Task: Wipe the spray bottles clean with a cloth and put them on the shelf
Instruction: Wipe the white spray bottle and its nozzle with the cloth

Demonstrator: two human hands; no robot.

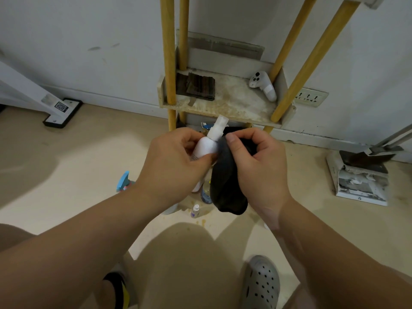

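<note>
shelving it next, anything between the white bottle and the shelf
Nothing visible does. The left hand holds the white spray bottle before the shelf; its middle lies bare between a brown cloth and a white controller.

We count two hands, left hand (176, 157) and right hand (258, 161), one white spray bottle (206, 146), one dark cloth (225, 186), one blue-topped sprayer (123, 181) left of centre, one shelf (231, 108), four yellow posts (168, 52), one white controller (263, 84), one folded rag (198, 85)
</note>
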